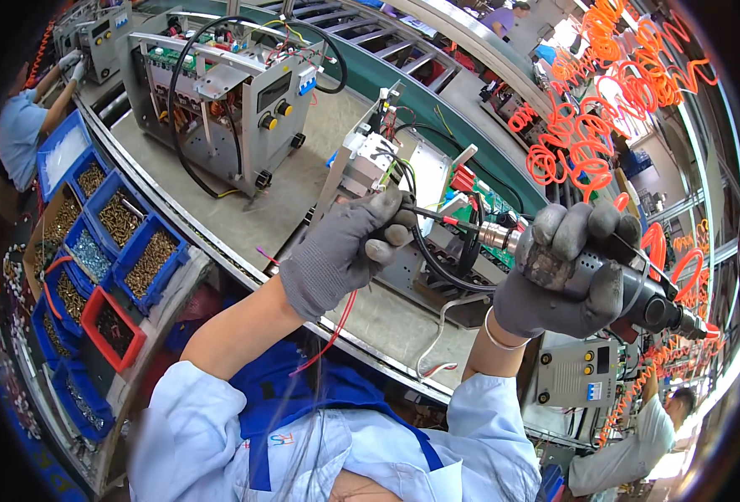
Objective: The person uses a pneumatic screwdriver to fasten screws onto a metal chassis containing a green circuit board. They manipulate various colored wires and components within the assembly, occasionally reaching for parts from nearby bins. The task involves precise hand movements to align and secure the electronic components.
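Fingers (583,234) of rt hand (558,280) wrap worn grey-black pneumatic screwdriver (629,289).

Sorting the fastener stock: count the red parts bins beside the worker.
1: a single red bin sits at the near end of the row of blue bins left of the left hand. Others may be hidden beyond the frame.

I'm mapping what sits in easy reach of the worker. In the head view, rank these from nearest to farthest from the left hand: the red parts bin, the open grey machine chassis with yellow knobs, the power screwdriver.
1. Power screwdriver: just right of the left hand, in the right hand.
2. Open grey machine chassis: up and left, on the conveyor.
3. Red parts bin: far left, low, among blue bins.
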Demonstrator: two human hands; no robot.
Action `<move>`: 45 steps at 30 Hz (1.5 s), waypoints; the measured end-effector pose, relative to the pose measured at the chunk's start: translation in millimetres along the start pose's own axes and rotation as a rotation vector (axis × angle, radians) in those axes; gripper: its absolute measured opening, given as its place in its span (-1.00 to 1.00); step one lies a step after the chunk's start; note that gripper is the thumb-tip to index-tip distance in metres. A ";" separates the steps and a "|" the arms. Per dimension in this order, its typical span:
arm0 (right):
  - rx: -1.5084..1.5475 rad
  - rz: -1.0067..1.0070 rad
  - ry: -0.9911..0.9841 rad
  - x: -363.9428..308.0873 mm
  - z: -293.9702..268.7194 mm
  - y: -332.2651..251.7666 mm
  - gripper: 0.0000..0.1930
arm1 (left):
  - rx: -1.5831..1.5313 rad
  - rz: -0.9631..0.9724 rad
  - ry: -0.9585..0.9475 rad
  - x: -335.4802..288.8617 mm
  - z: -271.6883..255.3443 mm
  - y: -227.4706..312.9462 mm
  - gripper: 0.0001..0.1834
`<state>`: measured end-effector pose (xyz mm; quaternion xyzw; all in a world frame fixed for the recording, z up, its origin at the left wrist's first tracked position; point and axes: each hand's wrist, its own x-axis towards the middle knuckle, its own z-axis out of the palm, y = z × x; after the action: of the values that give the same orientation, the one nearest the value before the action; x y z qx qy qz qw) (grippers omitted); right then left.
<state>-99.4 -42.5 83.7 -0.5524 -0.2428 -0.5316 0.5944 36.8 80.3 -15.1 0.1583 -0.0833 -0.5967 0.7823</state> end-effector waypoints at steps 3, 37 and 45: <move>-0.008 0.008 -0.095 3.6 -2.2 -2.4 -0.54 | -0.015 0.003 0.079 0.7 7.8 -1.9 -0.68; -0.561 0.187 0.263 64.4 -94.3 124.6 -0.76 | 0.716 0.101 0.247 64.5 -56.5 -39.8 -0.79; -0.653 0.184 0.246 64.9 -90.6 127.1 -0.77 | 0.595 0.054 0.196 75.2 -72.1 -46.3 -0.77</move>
<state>8.5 -171.3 65.3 -0.6646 0.0643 -0.5879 0.4568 38.4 7.9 -103.0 0.4349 -0.1827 -0.5068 0.7215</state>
